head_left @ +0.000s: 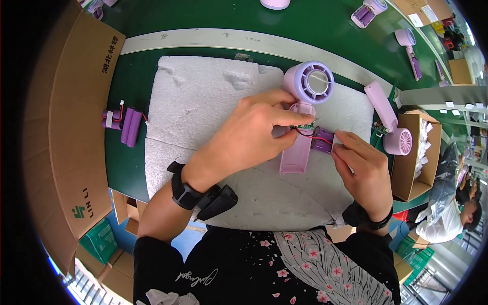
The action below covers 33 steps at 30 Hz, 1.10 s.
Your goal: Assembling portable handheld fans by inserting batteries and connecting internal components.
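A lilac handheld fan (303, 84) lies on a white foam pad (203, 101), its pink handle shell (293, 161) open and pointing toward me. My left hand (249, 124) is closed on the fan near its neck, index fingertip at a small green circuit board (306, 125) and thumb just below. Red and black wires run from the board to a purple battery pack (324, 141) lying beside the handle. The pack's right end is pinched between the thumb and fingers of my right hand (366, 165).
Two purple battery packs (132, 127) lie left of the pad, near a tall cardboard box (66, 122). At the right rest another pink fan (397, 141) with a loose board and an open carton (406, 180). Beyond a pale rail (218, 39), more fans (406, 38) lie on a green surface.
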Available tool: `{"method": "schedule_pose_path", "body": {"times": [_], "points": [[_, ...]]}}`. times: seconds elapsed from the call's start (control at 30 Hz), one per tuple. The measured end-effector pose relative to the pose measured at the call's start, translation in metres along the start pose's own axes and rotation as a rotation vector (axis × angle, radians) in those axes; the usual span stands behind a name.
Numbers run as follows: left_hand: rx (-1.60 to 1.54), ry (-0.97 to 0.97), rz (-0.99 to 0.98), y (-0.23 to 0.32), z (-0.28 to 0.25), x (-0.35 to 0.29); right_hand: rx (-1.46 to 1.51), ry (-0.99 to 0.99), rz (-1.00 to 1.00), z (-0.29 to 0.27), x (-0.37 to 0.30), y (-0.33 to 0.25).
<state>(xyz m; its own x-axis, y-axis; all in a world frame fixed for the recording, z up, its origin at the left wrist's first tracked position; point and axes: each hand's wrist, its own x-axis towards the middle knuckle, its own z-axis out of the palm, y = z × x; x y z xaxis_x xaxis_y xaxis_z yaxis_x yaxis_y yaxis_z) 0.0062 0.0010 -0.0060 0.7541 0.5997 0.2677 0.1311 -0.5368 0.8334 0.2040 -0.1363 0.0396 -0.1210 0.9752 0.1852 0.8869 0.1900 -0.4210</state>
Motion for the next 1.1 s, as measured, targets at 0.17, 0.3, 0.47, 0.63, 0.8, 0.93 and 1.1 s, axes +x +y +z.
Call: {"method": "schedule_pose_path", "body": {"times": [0.17, 0.3, 0.47, 0.63, 0.8, 0.93, 1.1], "points": [[0.012, -0.001, -0.002, 0.0, 0.0, 0.0, -0.067, 0.043, 0.002, 0.007, 0.0, -0.003], [0.005, 0.007, -0.004, 0.001, -0.002, 0.0, -0.028, 0.022, 0.071, 0.006, -0.001, -0.001], [-0.016, 0.011, 0.002, 0.001, -0.002, 0.0, 0.097, -0.012, 0.134, 0.0, 0.002, 0.0], [-0.009, -0.016, -0.009, -0.001, -0.003, -0.002, 0.135, 0.003, 0.045, 0.005, 0.001, 0.008], [-0.004, -0.007, -0.005, -0.002, -0.005, -0.004, 0.152, -0.015, 0.031, 0.006, 0.001, 0.007], [-0.032, -0.012, -0.032, 0.0, -0.005, -0.002, 0.154, -0.058, 0.077, 0.007, 0.0, 0.007], [-0.016, -0.021, -0.006, -0.002, -0.007, -0.001, -0.015, 0.036, 0.017, 0.02, 0.0, -0.005]]}}
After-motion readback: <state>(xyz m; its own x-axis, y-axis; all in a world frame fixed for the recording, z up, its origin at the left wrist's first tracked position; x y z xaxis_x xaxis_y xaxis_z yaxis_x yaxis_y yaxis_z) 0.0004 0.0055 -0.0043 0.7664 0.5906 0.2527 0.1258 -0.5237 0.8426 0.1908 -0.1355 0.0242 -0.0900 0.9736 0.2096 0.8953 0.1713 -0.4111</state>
